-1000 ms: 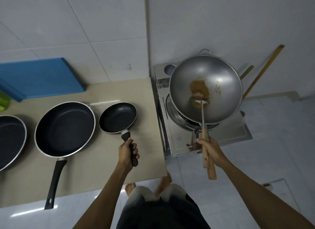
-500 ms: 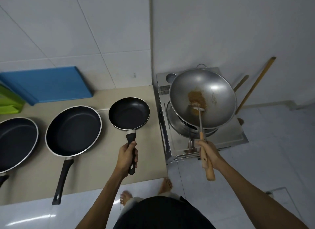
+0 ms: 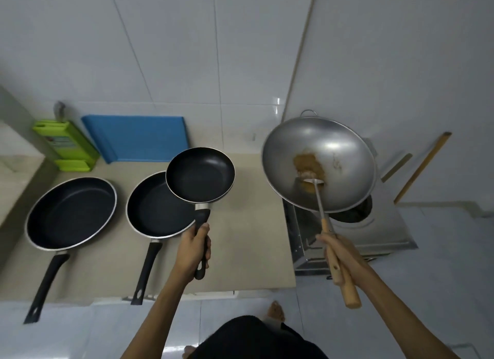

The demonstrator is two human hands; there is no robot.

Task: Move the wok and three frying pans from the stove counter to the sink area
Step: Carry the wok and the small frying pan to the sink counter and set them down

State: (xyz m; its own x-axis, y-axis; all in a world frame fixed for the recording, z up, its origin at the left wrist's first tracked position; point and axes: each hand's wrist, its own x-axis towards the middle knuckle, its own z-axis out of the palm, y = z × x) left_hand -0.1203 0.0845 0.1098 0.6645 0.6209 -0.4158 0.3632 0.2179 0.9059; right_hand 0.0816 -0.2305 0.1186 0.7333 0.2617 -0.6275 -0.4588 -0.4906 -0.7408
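Carry stage, early. Left hand (image 3: 193, 247), grip closed on the handle, holds the small frying pan (image 3: 200, 174) lifted over the table (image 3: 248, 241), overlapping the medium frying pan (image 3: 157, 206). Right hand (image 3: 340, 254), grip closed on two wooden handles, holds the wok (image 3: 320, 163) tilted above the stove (image 3: 374, 233) at 3 o'clock. The medium pan and the large frying pan (image 3: 72, 211), at 9 o'clock, rest unmoved. No sink is visible. All pans are empty; the wok holds brown residue (image 3: 307, 163) and a ladle (image 3: 316, 191).

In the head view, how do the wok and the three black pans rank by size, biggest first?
1. Wok, though raised nearer the camera.
2. Left pan.
3. Middle pan, slightly smaller.
4. Small pan, smallest even though lifted closer.
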